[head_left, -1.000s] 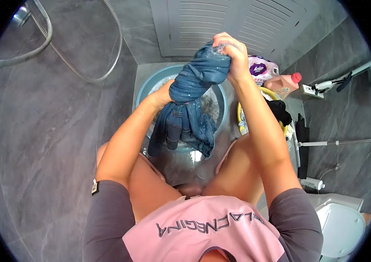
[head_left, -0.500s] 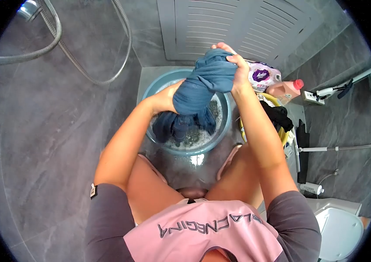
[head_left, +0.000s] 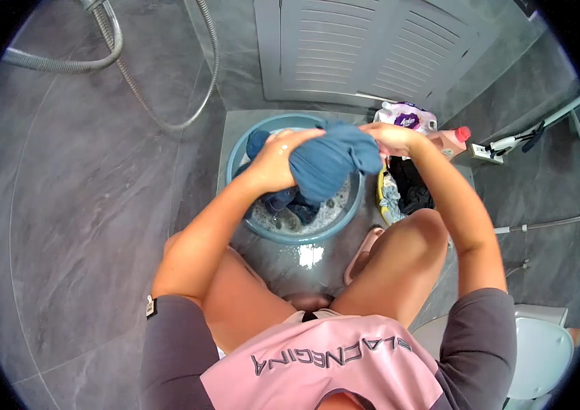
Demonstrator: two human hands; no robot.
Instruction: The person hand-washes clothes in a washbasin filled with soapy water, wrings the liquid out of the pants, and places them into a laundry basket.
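A wet blue garment [head_left: 331,164] is bunched above a round blue basin [head_left: 302,239]. My left hand [head_left: 276,160] is closed around the garment's left side, thumb across the top. At its right end, my right hand [head_left: 395,139] grips the edge, though some of the fingertips are hidden. Darker blue cloth [head_left: 290,201] hangs or lies below the bundle, in water topped with white suds [head_left: 331,215]. The kind of garment cannot be made out.
Right of the basin stands a yellow-rimmed container [head_left: 380,195] with black cloth [head_left: 413,188] in it. Behind it are a pink bottle with a red cap [head_left: 464,133] and a white-and-purple pack [head_left: 409,117]. A shower hose [head_left: 187,123] hangs at left; a toilet [head_left: 539,355] is at lower right.
The garment has come down and its raised end has dropped to the right. My right hand has moved lower and outward, while my left hand has shifted up onto the bundle.
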